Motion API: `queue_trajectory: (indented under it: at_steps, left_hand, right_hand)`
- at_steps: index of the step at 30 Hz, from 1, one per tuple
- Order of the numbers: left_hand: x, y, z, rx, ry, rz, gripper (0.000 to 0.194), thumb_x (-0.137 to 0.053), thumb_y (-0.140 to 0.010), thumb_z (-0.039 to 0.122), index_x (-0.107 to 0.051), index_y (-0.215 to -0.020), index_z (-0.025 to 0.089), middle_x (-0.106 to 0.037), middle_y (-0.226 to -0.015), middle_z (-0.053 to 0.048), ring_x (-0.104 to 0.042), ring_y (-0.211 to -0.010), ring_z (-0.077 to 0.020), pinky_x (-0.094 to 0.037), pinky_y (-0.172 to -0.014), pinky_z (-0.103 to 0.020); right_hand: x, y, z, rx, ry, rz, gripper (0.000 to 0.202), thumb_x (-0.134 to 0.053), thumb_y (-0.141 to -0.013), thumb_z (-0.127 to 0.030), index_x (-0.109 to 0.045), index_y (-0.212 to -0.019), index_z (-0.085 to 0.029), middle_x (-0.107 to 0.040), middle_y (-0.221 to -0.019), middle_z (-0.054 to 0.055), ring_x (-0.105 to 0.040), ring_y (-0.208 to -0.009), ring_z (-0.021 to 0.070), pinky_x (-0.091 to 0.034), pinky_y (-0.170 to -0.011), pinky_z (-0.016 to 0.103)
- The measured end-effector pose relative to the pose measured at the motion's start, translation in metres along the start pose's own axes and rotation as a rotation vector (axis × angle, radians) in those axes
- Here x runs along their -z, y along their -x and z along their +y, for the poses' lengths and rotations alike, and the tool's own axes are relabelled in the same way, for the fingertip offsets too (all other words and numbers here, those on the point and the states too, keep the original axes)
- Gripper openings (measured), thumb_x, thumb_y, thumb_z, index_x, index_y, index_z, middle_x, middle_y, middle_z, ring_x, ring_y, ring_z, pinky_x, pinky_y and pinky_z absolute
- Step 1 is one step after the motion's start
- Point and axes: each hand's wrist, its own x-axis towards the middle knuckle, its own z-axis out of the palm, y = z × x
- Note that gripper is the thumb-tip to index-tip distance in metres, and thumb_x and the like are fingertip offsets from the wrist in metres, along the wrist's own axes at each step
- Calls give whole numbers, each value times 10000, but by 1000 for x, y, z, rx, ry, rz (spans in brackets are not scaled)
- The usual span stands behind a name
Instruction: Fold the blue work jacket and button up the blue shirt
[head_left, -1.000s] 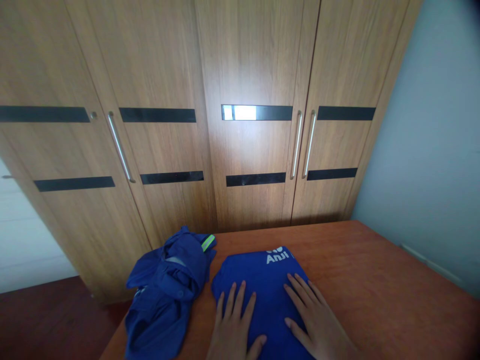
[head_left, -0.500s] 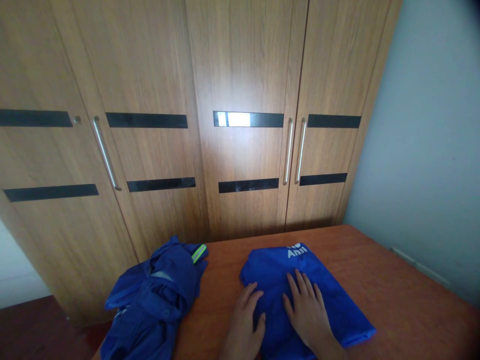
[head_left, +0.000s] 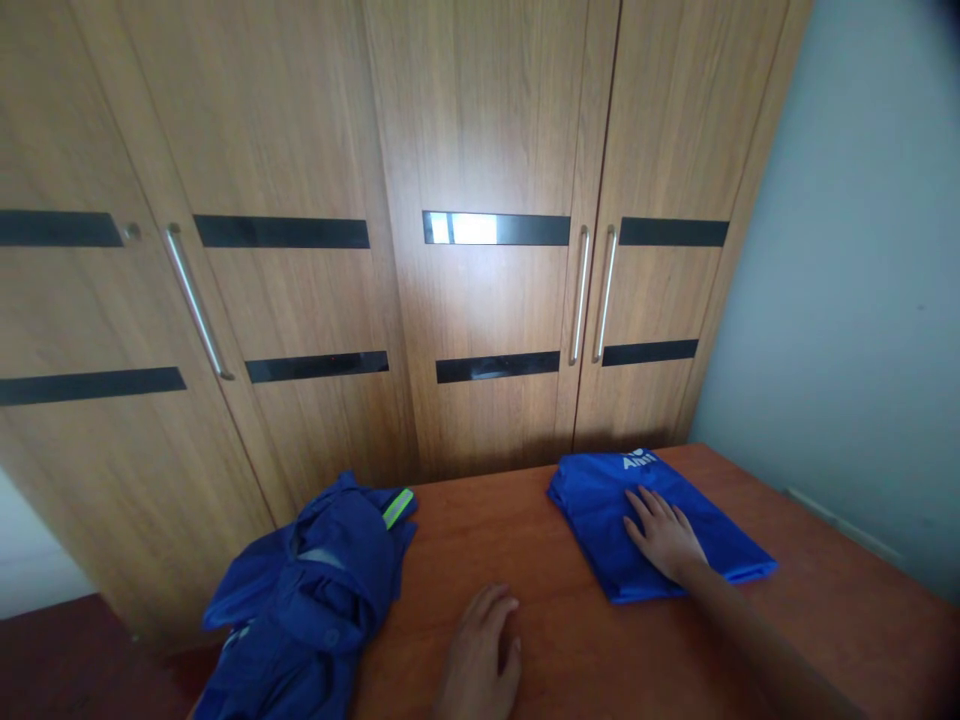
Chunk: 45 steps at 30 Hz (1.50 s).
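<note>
A folded bright blue garment [head_left: 600, 525] with white lettering near its far edge lies flat on the reddish-brown table [head_left: 555, 650]. My right hand [head_left: 664, 535] rests on top of it, palm down, fingers stretched out. At the bottom middle, my left hand [head_left: 484, 655] is over the table, apart from the garment; its fingers are slightly curved, the thumb stands away from them, and nothing is held. To the left of that hand lies a crumpled heap of darker blue clothing [head_left: 322, 590] with a yellow-green reflective strip and a visible button.
A wooden wardrobe [head_left: 487, 310] with black bands and metal handles stands right behind the table. A pale wall [head_left: 840, 300] runs along the right side. Dark red floor [head_left: 67, 660] shows at the lower left.
The folded garment has slid away and to the right under my right hand. My left hand has come off it and stays near the table's front. The clothing heap has not moved.
</note>
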Motion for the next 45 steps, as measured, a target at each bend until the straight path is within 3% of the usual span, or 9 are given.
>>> queue_trajectory:
  at_steps: [7, 16, 19, 22, 25, 28, 31, 34, 45]
  left_hand:
    - [-4, -1, -8, -5, 89, 33, 408, -497, -775, 127, -628, -1158, 181, -575, -1321, -120, -508, -1250, -256, -410, -1069, -468]
    - [8, -2, -4, 39, 159, 112, 396, -474, -801, 138, -618, -1162, 210, -578, -1315, -92, -524, -1232, -215, -423, -1060, -412]
    - [41, -6, -13, -1, 23, 268, 384, -422, -851, 170, -587, -1195, 210, -553, -1336, -86, -497, -1252, -207, -405, -1069, -415]
    - [95, -8, -31, 20, -233, 498, 380, -421, -879, 278, -561, -1217, 178, -539, -1331, -119, -448, -1278, -257, -340, -1094, -462]
    - [146, -5, -60, 288, -471, 609, 525, -434, -860, 437, -489, -1284, 131, -477, -1365, -181, -393, -1296, -363, -300, -1068, -548]
    - [168, 2, -102, 600, -513, 559, 733, -438, -793, 607, -404, -1349, 129, -446, -1372, -227, -382, -1280, -451, -293, -1001, -644]
    - [162, 7, -140, 634, -276, 358, 802, -392, -811, 611, -282, -1412, 90, -481, -1354, -212, -466, -1258, -353, -329, -1050, -496]
    - [144, 6, -151, 603, -175, 320, 807, -376, -834, 593, -202, -1445, 96, -454, -1388, -188, -442, -1294, -311, -307, -1085, -421]
    - [85, -12, -54, 279, 160, 123, 694, -531, -805, 447, -358, -1413, 160, -459, -1433, -126, -409, -1331, -254, -271, -1127, -427]
  right_hand:
    - [4, 0, 10, 1, 19, -1, 529, -310, -923, -408, -413, -1399, -201, -356, -1489, 91, -283, -1369, 279, -237, -1073, 504]
    - [11, 31, -71, 88, -57, 47, 549, -333, -901, -454, -481, -1353, -180, -379, -1471, 113, -288, -1363, 305, -264, -1061, 495]
    - [9, 40, -83, 68, -56, 46, 541, -348, -892, -434, -511, -1329, -160, -418, -1444, 125, -309, -1350, 316, -255, -1063, 506]
    - [8, 48, -88, 74, -59, 69, 541, -351, -889, -433, -527, -1317, -152, -445, -1424, 128, -334, -1334, 321, -257, -1063, 503]
    - [7, 57, -94, 97, -76, 88, 536, -350, -890, -428, -530, -1316, -157, -456, -1418, 123, -346, -1329, 321, -250, -1069, 499]
    - [8, 63, -99, 103, -98, 97, 527, -351, -891, -417, -532, -1313, -158, -460, -1416, 124, -353, -1327, 317, -244, -1075, 496]
    - [9, 63, -100, 96, -119, 93, 528, -352, -889, -411, -532, -1313, -154, -460, -1415, 127, -354, -1328, 314, -242, -1078, 497]
    - [11, 62, -100, 93, -144, 82, 531, -349, -888, -413, -529, -1314, -151, -456, -1419, 126, -351, -1331, 312, -243, -1080, 495]
    - [14, 61, -97, 83, -253, 54, 512, -381, -886, -435, -537, -1305, -186, -462, -1420, 100, -344, -1344, 297, -242, -1099, 484]
